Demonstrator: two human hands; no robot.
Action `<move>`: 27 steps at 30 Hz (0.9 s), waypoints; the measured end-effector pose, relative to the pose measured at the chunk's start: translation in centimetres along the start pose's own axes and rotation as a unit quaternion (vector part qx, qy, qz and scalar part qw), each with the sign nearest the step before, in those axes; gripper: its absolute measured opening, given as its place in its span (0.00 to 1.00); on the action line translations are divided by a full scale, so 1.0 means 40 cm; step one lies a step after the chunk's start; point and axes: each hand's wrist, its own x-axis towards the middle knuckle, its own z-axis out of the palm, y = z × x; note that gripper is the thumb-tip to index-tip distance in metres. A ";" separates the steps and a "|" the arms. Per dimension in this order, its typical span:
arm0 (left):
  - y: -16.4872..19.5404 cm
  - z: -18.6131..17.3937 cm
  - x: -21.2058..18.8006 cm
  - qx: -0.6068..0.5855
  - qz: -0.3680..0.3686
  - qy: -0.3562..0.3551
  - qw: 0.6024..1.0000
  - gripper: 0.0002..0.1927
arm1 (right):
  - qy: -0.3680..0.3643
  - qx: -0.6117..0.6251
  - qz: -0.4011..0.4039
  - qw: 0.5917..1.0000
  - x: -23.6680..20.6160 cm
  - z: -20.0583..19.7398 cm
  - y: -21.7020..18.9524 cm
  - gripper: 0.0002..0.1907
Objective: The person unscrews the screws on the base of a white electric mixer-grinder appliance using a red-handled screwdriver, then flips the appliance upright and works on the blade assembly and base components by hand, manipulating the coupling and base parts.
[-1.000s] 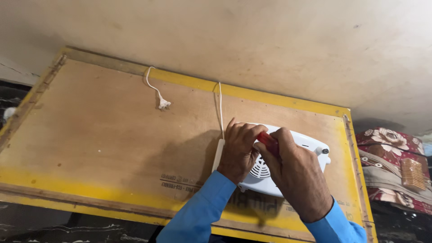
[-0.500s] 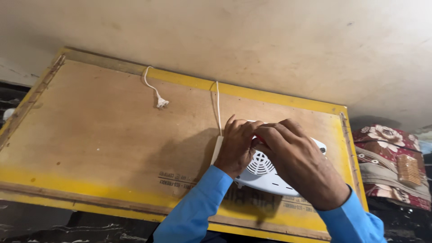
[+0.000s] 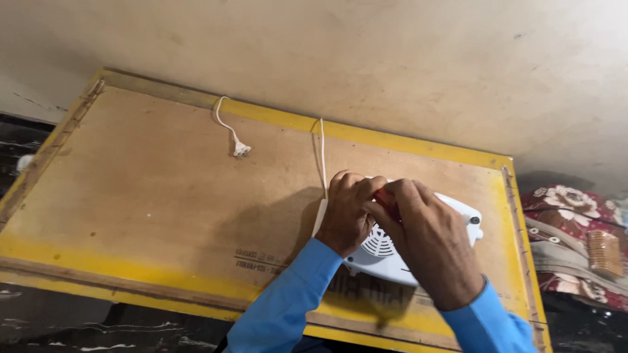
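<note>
Near the right edge of the plywood worktop lies a white fan heater — both hands meet over it; the left hand is curled down on its casing; the right hand is closed round a red-handled tool; its white cord runs to the far edge — a plug lies near that edge.

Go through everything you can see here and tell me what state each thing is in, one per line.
White fan heater: lying flat on the board, grille up, partly hidden by both hands.
Red-handled tool: gripped in the right hand, over the grille.
Left hand: resting on the heater, steadying it.
White cord: trailing over the board's far edge.
Plug: unplugged, lying loose.
Wooden board: flat, yellow-edged.
</note>
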 end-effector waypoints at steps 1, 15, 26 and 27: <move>-0.002 -0.011 0.000 -0.016 0.000 -0.006 1.000 0.22 | 0.011 0.018 -0.058 0.998 -0.001 -0.012 -0.004 0.18; 0.020 -0.015 -0.014 -0.046 0.014 0.022 0.999 0.24 | 0.054 0.068 -0.060 0.994 -0.033 0.023 0.033 0.13; 0.003 -0.012 -0.011 -0.046 -0.012 0.006 0.999 0.22 | 0.037 0.066 -0.029 0.997 -0.033 0.007 0.046 0.29; 0.009 -0.010 -0.008 -0.047 -0.023 0.001 0.999 0.22 | 0.032 0.077 -0.070 0.994 -0.032 -0.011 0.051 0.33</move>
